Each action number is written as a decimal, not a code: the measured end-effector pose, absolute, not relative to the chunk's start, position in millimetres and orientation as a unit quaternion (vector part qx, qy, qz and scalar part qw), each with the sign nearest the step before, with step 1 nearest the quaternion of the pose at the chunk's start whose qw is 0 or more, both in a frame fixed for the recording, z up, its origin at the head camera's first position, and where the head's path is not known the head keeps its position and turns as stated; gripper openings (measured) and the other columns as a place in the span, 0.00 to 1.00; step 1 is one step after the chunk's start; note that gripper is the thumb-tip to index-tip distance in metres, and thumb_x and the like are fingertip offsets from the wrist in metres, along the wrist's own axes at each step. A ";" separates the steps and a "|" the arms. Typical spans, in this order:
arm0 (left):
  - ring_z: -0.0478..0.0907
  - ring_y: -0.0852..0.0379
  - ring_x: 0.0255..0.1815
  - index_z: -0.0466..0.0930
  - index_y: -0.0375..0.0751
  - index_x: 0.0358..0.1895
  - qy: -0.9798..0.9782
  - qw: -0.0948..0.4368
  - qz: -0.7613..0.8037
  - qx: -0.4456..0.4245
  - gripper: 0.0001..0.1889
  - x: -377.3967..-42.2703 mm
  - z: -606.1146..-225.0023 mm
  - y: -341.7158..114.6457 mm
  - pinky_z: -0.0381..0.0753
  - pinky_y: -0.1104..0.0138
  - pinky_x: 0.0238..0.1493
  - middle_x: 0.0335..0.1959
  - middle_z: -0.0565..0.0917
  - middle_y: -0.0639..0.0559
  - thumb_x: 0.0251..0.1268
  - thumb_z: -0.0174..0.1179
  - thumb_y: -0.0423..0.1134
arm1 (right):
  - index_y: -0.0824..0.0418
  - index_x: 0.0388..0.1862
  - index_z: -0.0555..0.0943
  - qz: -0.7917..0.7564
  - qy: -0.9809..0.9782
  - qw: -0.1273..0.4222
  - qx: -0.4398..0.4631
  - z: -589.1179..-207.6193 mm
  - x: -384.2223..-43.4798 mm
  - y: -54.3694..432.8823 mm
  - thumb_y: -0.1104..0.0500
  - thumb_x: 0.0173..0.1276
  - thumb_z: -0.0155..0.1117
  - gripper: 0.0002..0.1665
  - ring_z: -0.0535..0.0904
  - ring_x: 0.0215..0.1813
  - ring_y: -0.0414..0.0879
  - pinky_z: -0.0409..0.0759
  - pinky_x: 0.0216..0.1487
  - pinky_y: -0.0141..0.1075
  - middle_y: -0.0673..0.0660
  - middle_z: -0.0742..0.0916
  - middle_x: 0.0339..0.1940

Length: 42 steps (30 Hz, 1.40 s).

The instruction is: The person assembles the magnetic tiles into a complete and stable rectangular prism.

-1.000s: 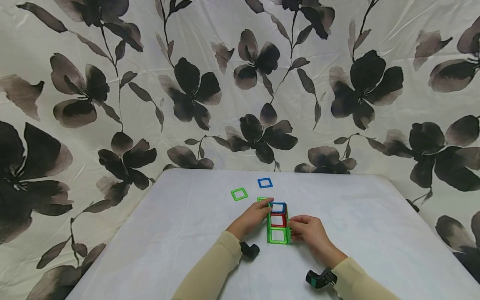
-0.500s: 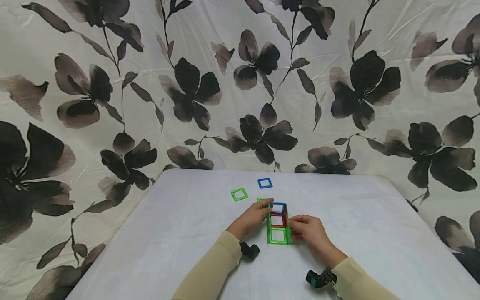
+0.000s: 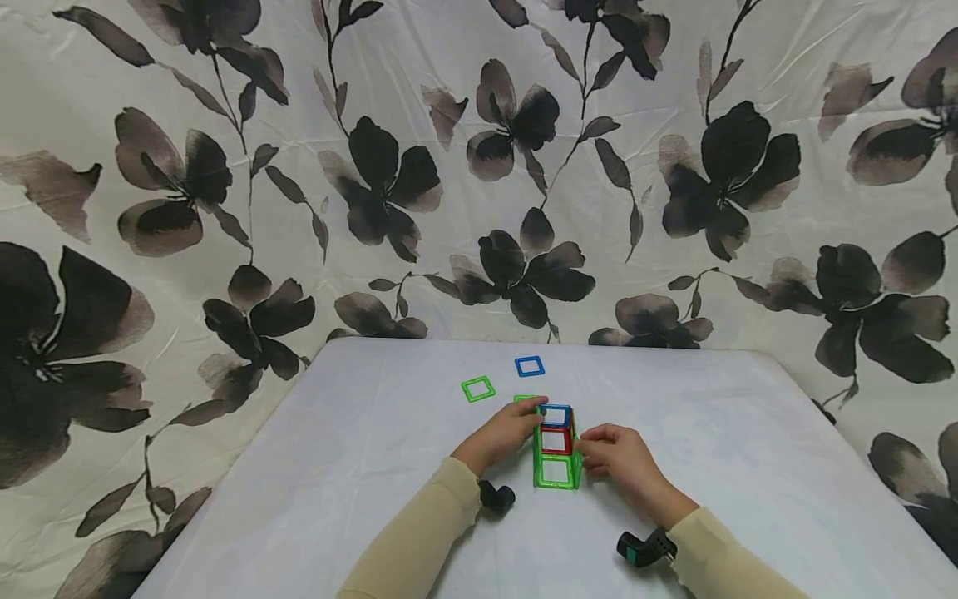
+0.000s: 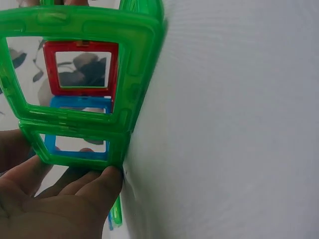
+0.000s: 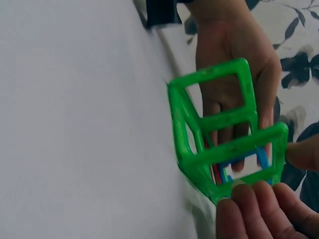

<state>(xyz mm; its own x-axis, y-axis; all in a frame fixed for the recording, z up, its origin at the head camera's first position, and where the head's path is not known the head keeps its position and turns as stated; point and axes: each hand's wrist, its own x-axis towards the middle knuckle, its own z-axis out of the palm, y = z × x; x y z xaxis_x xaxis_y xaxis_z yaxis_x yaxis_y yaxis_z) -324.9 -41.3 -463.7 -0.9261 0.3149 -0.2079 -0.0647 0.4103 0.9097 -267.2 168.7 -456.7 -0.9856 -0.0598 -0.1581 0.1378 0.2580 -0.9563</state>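
Observation:
In the head view, a small box-like structure of magnetic tiles [image 3: 555, 485] stands mid-table. Its open square frames run from green in front through red [image 3: 555, 453] to blue [image 3: 555, 407] at the back, with green tiles along the sides. My left hand [image 3: 503, 433] grips the far left end; the left wrist view has its fingers [image 4: 102, 189] under a green tile [image 4: 75, 160]. My right hand [image 3: 624, 459] is at the right side. In the right wrist view, its curled fingertips and thumb [image 5: 304, 153] pinch a green tile [image 5: 234, 144] by its edges.
Behind the structure, a loose blue square tile [image 3: 530, 374] and a loose green one [image 3: 480, 398] lie flat on the white-covered table [image 3: 711, 433]. Another green tile [image 3: 525, 398] is partly hidden by my left hand. A flower-printed cloth [image 3: 516, 283] hangs behind the table.
My right hand and wrist have shifted slightly to the right and upward, its fingers still at the green side tile. The left hand and the structure have hardly moved.

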 end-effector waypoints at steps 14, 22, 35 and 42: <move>0.58 0.47 0.75 0.68 0.62 0.70 0.839 0.186 0.503 0.088 0.23 -331.2 -462.5 -41.2 0.56 0.41 0.73 0.74 0.65 0.53 0.73 0.49 0.48 | 0.60 0.55 0.77 -0.484 0.870 0.088 -0.028 -442.2 -304.8 184.0 0.51 0.70 0.59 0.20 0.80 0.46 0.48 0.82 0.43 0.38 0.58 0.83 0.52; 0.61 0.49 0.73 0.67 0.62 0.70 0.840 0.196 0.494 0.106 0.23 -335.0 -460.0 -42.2 0.58 0.41 0.72 0.72 0.66 0.54 0.73 0.49 0.50 | 0.57 0.56 0.79 -0.433 0.893 0.084 -0.088 -431.6 -322.0 178.8 0.52 0.69 0.61 0.19 0.78 0.53 0.48 0.80 0.51 0.46 0.55 0.83 0.56; 0.70 0.52 0.68 0.68 0.55 0.70 0.838 0.211 0.491 0.111 0.23 -339.6 -459.0 -36.4 0.67 0.49 0.70 0.69 0.71 0.53 0.74 0.48 0.48 | 0.55 0.54 0.80 -0.369 0.915 0.092 -0.136 -426.5 -340.4 163.2 0.57 0.72 0.55 0.15 0.78 0.55 0.51 0.77 0.59 0.51 0.56 0.83 0.55; 0.71 0.55 0.67 0.70 0.52 0.69 0.838 0.210 0.488 0.123 0.23 -347.0 -462.1 -32.4 0.70 0.53 0.69 0.67 0.74 0.53 0.74 0.49 0.48 | 0.54 0.51 0.81 -0.354 0.917 0.103 -0.152 -428.9 -348.0 162.2 0.58 0.72 0.54 0.12 0.78 0.53 0.49 0.78 0.57 0.50 0.56 0.84 0.53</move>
